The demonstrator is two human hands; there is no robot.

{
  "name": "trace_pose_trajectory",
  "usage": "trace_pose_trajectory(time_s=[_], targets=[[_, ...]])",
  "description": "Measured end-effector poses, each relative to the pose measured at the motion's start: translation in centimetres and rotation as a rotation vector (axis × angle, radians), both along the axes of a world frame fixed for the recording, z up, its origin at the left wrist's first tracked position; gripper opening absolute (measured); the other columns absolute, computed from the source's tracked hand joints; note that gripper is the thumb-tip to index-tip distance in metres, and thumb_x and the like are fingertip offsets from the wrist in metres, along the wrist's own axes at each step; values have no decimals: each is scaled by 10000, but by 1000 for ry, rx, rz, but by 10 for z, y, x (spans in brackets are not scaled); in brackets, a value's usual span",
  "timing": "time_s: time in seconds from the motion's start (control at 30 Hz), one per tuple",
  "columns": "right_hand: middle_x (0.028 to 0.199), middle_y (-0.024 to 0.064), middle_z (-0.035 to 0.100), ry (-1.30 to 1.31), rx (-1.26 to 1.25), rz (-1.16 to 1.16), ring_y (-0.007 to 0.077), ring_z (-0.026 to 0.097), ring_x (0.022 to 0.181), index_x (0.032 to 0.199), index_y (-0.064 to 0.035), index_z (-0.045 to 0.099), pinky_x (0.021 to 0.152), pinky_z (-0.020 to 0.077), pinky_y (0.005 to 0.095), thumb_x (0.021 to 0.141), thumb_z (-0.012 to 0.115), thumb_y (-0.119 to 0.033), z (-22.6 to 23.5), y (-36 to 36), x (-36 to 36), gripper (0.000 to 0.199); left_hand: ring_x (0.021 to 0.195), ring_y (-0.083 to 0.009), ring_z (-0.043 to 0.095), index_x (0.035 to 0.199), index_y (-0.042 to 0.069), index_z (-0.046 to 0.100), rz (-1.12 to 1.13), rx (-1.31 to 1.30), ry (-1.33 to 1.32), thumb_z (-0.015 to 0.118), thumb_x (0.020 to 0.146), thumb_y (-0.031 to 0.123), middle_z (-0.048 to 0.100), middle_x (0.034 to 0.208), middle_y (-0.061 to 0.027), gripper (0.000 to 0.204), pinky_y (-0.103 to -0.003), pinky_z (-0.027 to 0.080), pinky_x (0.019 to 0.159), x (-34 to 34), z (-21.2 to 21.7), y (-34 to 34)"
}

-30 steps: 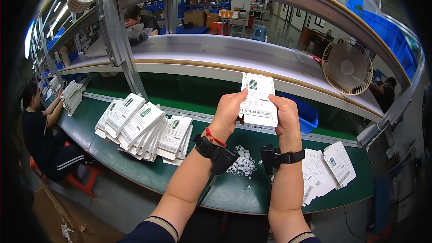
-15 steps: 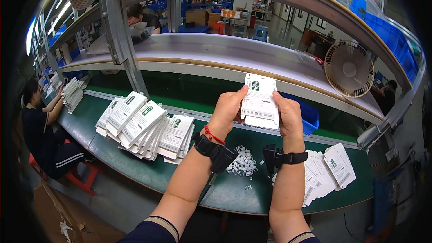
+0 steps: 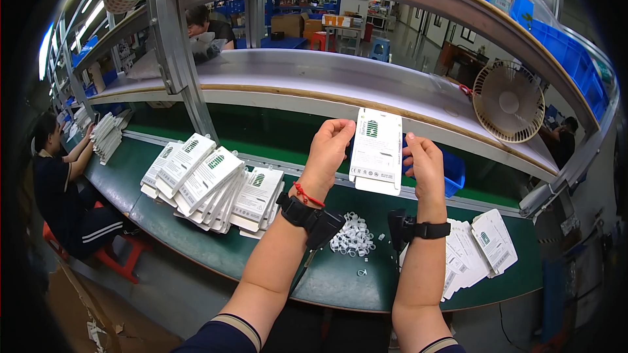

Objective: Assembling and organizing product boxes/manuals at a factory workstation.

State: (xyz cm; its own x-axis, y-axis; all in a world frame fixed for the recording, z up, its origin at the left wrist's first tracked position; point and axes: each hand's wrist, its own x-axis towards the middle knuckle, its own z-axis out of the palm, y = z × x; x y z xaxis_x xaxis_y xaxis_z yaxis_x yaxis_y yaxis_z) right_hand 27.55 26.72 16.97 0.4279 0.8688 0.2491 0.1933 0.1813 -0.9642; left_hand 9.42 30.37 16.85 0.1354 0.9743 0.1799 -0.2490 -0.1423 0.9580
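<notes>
Both hands are raised above the green worktop (image 3: 196, 255), holding one white card pack (image 3: 376, 150) upright between them. Left hand (image 3: 330, 150) pinches the pack's left edge with closed fingers; right hand (image 3: 424, 163) grips the right edge, fingers behind the pack. A fanned stack of like packs (image 3: 209, 183) lies to the left, a second pile (image 3: 477, 248) to the right. Small white rings (image 3: 353, 238) lie heaped below the wrists. A fan (image 3: 509, 101) sits on the shelf.
</notes>
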Motion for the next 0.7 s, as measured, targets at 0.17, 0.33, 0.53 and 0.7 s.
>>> trace_pose_trajectory(time_s=[0.17, 0.33, 0.53, 0.7], targets=[[791, 29, 599, -84, 94, -29, 61, 511, 674, 967, -2, 614, 580, 411, 195, 865, 617, -279, 3, -5, 2, 296, 902, -108, 513, 1092, 56, 558, 77, 107, -49, 587, 878, 302, 571, 1024, -18, 328, -257, 409, 703, -3, -3, 5], [776, 15, 605, -105, 353, 56, 49, 516, 690, 930, 38, 612, 628, 417, 198, 833, 638, -104, 36, -45, -17, 174, 828, -80, 524, 999, 39, 600, 68, 307, -99, 607, 867, 198, 595, 911, -1, 207, -239, 406, 701, -19, 24, -27], [751, 40, 619, -207, 329, 596, 100, 561, 703, 817, 19, 619, 651, 433, 231, 775, 652, -66, 69, -117, -30, 101, 733, -97, 538, 783, 4, 605, -499, 552, 35, 629, 817, 70, 612, 804, -40, 79, -247, 413, 664, -31, 51, -83], [705, 86, 618, -550, 398, 1096, 222, 598, 649, 699, -20, 620, 578, 439, 284, 692, 763, -132, 76, -116, -29, 182, 585, -216, 538, 625, 11, 583, -864, 797, 250, 709, 759, 123, 570, 620, -76, 215, -301, 392, 545, -38, 57, -91]])
